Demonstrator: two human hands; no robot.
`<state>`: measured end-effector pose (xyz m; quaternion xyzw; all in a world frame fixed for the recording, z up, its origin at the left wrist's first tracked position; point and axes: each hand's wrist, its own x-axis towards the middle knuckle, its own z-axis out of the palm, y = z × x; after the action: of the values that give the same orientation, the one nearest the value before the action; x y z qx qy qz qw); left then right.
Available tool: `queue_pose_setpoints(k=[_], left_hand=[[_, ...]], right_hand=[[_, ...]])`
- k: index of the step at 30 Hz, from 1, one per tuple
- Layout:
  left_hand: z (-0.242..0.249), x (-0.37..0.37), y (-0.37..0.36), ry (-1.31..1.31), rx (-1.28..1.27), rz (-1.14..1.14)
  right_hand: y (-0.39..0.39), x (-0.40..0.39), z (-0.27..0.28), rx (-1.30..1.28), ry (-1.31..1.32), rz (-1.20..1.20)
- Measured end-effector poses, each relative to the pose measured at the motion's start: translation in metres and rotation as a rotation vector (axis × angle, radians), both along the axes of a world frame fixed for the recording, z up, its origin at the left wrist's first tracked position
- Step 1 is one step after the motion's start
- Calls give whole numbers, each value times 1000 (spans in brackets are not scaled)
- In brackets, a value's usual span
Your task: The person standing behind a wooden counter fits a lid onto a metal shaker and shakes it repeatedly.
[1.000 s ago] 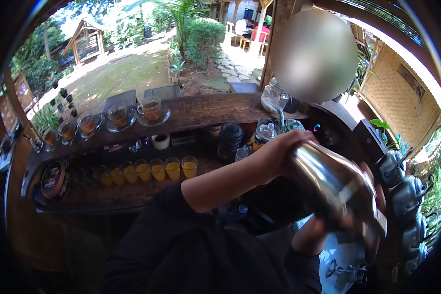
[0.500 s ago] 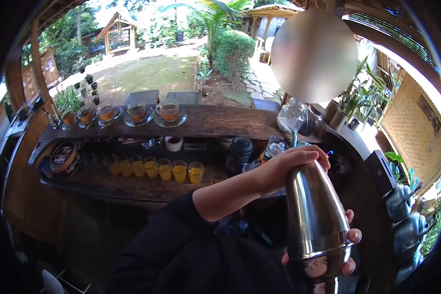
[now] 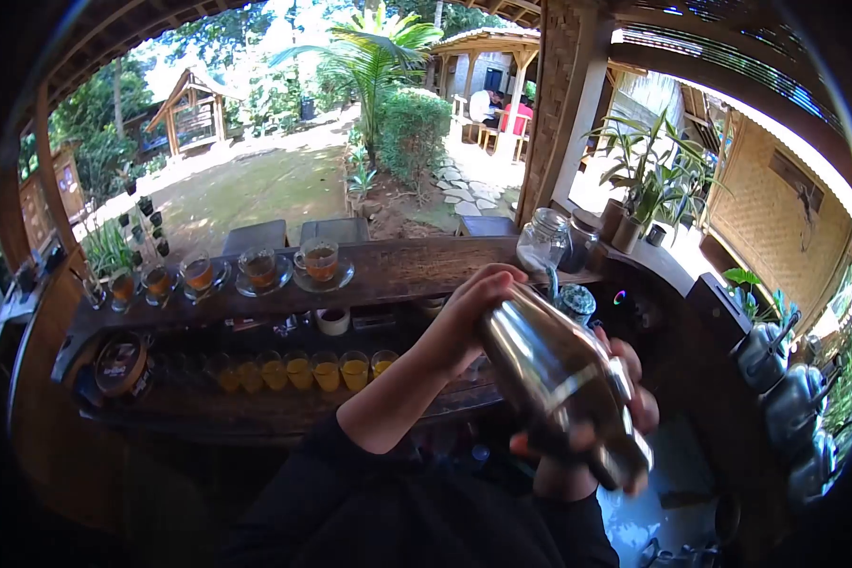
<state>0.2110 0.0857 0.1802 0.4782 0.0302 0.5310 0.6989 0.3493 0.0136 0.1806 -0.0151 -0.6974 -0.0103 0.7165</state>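
A shiny metal shaker [image 3: 549, 364] is held tilted in front of me, its upper end to the left and its lower end down to the right. My left hand [image 3: 464, 312] is closed over the upper end. Around the lower part, my right hand [image 3: 630, 383] has its fingers wrapped on the far side, a little blurred. Left of the shaker, several small glasses of yellow liquid [image 3: 327, 372] stand in a row on the lower wooden shelf. Glass cups of brown drink [image 3: 320, 260] sit on saucers along the upper counter.
A glass jar [image 3: 542, 241] stands on the wooden counter [image 3: 417, 260] beyond the shaker. Potted plants [image 3: 625, 227] are at the back right, and dark metal kettles [image 3: 762, 355] at the right edge. A round box [image 3: 123, 366] lies at the left. Two people sit at a far table.
The shaker has gone from nearly upright to strongly tilted and has shifted left and up, both hands moving with it. The view has also shifted.
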Motion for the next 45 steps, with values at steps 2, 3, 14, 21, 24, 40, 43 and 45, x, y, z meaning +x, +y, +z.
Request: queue_pose_setpoints(k=[2,3,14,21,24,40,43,45], left_hand=[[-33,-16,23,-42,-387,-106],[-43,-23,19,-13,-434,-61],[-10,-74,-25,-79,-122,-101],[-7,-97,-28,8,-422,-125],[25,-103,-47,-57,129,-198],[-14,-33,-2,-30,-249,-183],[-71,-7,30,75,-518,-279],[-87,12,34,62,-544,-242]], right_hand=[[36,2,-11,-45,-68,-138],[50,-6,-23,-156,17,-129],[-6,-83,11,270,-96,-245],[-14,-127,9,179,142,-192],[-46,-135,-17,243,256,-10],[-11,-52,-28,73,-29,-244],[39,-28,-63,-172,105,-379],[37,-12,-64,-275,182,-364]])
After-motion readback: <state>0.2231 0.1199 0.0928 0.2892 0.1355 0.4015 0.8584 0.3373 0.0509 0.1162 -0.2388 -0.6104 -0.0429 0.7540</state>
